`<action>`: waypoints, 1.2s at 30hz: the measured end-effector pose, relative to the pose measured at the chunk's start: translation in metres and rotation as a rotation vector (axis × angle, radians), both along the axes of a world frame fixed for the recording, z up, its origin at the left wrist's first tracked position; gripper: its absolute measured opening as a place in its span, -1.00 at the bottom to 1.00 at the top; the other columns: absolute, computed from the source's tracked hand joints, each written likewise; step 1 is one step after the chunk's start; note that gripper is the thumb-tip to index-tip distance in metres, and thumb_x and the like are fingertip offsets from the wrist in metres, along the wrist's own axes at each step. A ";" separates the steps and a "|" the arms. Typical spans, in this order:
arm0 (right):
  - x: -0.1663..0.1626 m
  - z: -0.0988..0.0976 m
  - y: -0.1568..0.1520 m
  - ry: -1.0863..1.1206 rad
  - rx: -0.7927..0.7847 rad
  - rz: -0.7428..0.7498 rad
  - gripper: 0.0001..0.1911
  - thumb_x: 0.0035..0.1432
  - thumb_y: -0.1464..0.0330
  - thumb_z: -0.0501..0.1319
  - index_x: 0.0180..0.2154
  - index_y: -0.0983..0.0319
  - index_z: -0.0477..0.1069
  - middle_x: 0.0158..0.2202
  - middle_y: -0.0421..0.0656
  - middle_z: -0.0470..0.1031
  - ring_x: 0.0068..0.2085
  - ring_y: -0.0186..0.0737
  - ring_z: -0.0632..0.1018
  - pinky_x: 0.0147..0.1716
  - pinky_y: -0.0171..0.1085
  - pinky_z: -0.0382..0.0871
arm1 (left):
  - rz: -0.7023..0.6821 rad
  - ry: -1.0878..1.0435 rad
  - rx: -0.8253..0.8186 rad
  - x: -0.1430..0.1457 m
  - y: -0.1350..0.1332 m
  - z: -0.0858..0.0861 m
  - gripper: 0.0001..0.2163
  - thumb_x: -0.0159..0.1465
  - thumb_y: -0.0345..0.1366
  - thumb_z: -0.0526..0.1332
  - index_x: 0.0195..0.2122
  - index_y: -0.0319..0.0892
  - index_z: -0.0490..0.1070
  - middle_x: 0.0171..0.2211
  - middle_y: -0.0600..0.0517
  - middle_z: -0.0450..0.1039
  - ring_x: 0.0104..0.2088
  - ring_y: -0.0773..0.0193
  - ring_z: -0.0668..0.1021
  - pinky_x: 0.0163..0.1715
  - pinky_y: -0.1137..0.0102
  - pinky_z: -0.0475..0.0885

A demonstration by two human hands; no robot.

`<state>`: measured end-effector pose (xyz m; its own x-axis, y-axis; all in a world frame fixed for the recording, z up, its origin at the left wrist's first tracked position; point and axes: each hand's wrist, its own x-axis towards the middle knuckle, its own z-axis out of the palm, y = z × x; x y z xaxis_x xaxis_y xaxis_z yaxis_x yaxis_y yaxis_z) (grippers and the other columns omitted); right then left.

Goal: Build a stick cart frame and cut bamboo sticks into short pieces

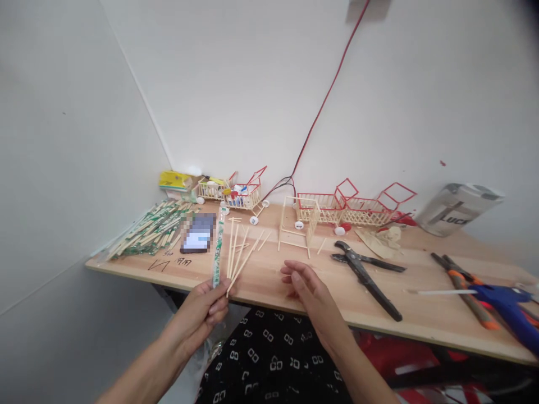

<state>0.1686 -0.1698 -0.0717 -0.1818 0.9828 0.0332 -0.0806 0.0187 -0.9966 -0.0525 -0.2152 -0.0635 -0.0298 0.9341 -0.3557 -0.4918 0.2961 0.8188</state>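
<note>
Gripping a long thin chopstick in a green-printed paper sleeve (218, 247) plus several bare pale wooden sticks (236, 255), the left hand (207, 308) is pinching their near ends at the tabletop's (421, 320) front edge, w/ the far ends fanning toward the back. Probably light, stiff, snappable; the sleeve looks slippery, so holding low near the ends seems best. Hovering just right of them, the right hand (309, 289) is lying open, fingers relaxed, holding nothing. At the back edge, a small stick-built cart w/ white wheels (236, 196) is carrying small red, white & blue bits; the red-railed stick carts (349, 209) further right are looking empty.
</note>
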 end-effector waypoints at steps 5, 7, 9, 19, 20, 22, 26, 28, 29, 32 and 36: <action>0.000 -0.003 0.002 -0.063 0.055 0.036 -0.52 0.17 0.02 0.15 -0.04 0.21 0.36 -0.09 -0.03 0.45 -0.13 -0.16 0.49 -0.28 -0.25 0.45 | -0.040 -0.019 -0.061 0.001 0.014 0.012 -0.77 0.04 -0.34 0.41 -0.48 -0.42 0.42 -0.66 0.15 0.20 -0.70 0.63 0.01 -0.76 0.65 -0.12; 0.000 -0.004 0.002 -0.090 0.076 0.046 -0.51 0.17 0.01 0.14 -0.04 0.23 0.35 -0.10 -0.02 0.46 -0.14 -0.15 0.49 -0.28 -0.24 0.46 | -0.078 -0.008 -0.083 0.000 0.018 0.017 -0.80 0.11 -0.35 0.35 -0.43 -0.45 0.44 -0.71 0.19 0.10 -0.71 0.61 0.02 -0.76 0.65 -0.11; 0.000 -0.005 0.002 -0.117 0.092 0.060 -0.51 0.18 0.01 0.13 -0.04 0.24 0.35 -0.10 0.00 0.46 -0.14 -0.14 0.50 -0.28 -0.23 0.46 | -0.133 0.015 -0.086 -0.003 0.021 0.019 -0.78 0.16 -0.32 0.31 -0.38 -0.47 0.44 -0.74 0.23 0.03 -0.71 0.59 0.01 -0.76 0.64 -0.12; 0.001 -0.004 0.002 -0.219 0.108 0.074 -0.47 0.20 0.01 0.08 0.00 0.26 0.35 -0.05 0.03 0.47 -0.13 -0.11 0.52 -0.26 -0.19 0.48 | -0.113 0.350 0.029 -0.032 0.027 0.023 -0.63 0.16 -0.19 0.27 -0.08 -0.33 0.35 -0.75 0.18 0.21 -0.74 0.53 0.06 -0.75 0.61 -0.09; 0.001 -0.005 0.002 -0.226 0.111 0.072 -0.47 0.20 0.01 0.08 0.01 0.26 0.35 -0.05 0.04 0.47 -0.14 -0.11 0.52 -0.25 -0.18 0.48 | -0.112 0.398 0.053 -0.033 0.026 0.023 -0.59 0.18 -0.15 0.25 -0.03 -0.33 0.34 -0.77 0.20 0.17 -0.74 0.52 0.06 -0.75 0.61 -0.08; 0.002 -0.007 0.002 -0.230 0.119 0.071 -0.45 0.20 0.00 0.07 0.02 0.27 0.35 -0.04 0.04 0.47 -0.13 -0.10 0.52 -0.24 -0.17 0.47 | -0.075 0.476 0.099 -0.030 0.022 0.023 -0.54 0.18 -0.10 0.24 0.00 -0.32 0.34 -0.78 0.22 0.14 -0.74 0.51 0.07 -0.74 0.62 -0.06; -0.003 -0.009 0.000 -0.208 0.118 0.118 -0.43 0.18 -0.01 0.10 0.06 0.24 0.33 0.02 0.05 0.44 -0.03 -0.06 0.49 -0.13 -0.12 0.45 | -0.101 0.423 0.176 -0.008 0.011 0.023 -0.58 0.18 -0.02 0.22 -0.11 -0.28 0.40 -0.56 0.08 0.40 -0.74 0.56 0.10 -0.78 0.61 -0.05; -0.008 -0.006 -0.003 -0.174 0.123 0.185 -0.40 0.15 -0.03 0.14 0.08 0.21 0.32 0.06 0.05 0.42 0.03 -0.05 0.47 -0.05 -0.09 0.41 | -0.256 0.317 0.180 0.010 0.005 0.023 -0.62 0.20 0.00 0.20 -0.19 -0.26 0.41 -0.40 -0.01 0.48 -0.74 0.57 0.15 -0.80 0.60 -0.04; -0.010 -0.003 -0.004 -0.145 0.131 0.233 -0.38 0.12 -0.04 0.16 0.09 0.20 0.31 0.08 0.04 0.42 0.05 -0.04 0.46 -0.01 -0.08 0.38 | -0.339 0.266 0.168 0.019 0.002 0.022 -0.62 0.22 0.01 0.18 -0.23 -0.26 0.41 -0.42 -0.02 0.48 -0.74 0.56 0.17 -0.81 0.60 -0.04; -0.015 0.009 -0.009 -0.018 0.111 0.348 -0.34 0.10 -0.06 0.19 0.12 0.18 0.29 0.10 0.02 0.42 0.13 -0.04 0.41 0.10 -0.06 0.28 | -0.550 0.143 0.121 0.044 -0.004 0.017 -0.56 0.24 0.07 0.11 -0.37 -0.28 0.42 -0.57 -0.02 0.44 -0.75 0.52 0.20 -0.83 0.60 -0.02; -0.015 0.012 -0.013 0.136 -0.035 0.362 -0.47 0.17 0.06 0.21 0.09 0.15 0.32 0.00 -0.02 0.49 0.02 -0.11 0.49 0.06 -0.09 0.30 | -0.697 0.079 0.108 0.060 -0.006 0.006 -0.40 0.25 0.17 0.00 -0.49 -0.34 0.45 -0.65 -0.08 0.43 -0.78 0.49 0.23 -0.83 0.58 0.06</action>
<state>0.1541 -0.1828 -0.0596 -0.5130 0.8570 0.0488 -0.2077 -0.0687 -0.9758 0.0076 -0.2216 -0.0574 0.5658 0.7752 -0.2810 -0.1555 0.4350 0.8869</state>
